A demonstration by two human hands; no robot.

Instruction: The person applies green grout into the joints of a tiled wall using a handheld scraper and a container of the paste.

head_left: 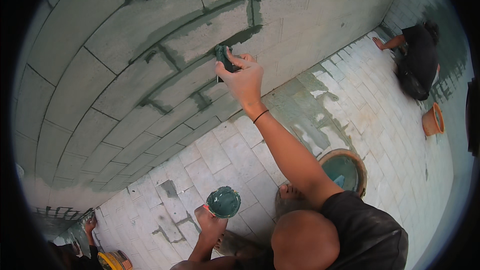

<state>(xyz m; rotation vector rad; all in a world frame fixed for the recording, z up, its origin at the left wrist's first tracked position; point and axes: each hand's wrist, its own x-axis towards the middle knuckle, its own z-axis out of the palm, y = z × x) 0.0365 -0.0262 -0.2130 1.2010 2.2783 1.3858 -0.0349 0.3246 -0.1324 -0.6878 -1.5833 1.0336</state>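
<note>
Place: a building site, a block-lined basin under waterproofing.
Wall: grey block wall [90, 70], joints coated green.
Floor: block floor [395, 135], wet green patches, paint buckets [345, 170].

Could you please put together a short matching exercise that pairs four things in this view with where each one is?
Things:
1. brush
2. small cup
3. large bucket
4. orange pot

Places:
A. on the floor by the person's knee
B. in the left hand
C. far right, near a crouching co-worker
D. against the block wall, in the right hand

Pairs: 1-D, 2-B, 3-A, 4-C
</note>
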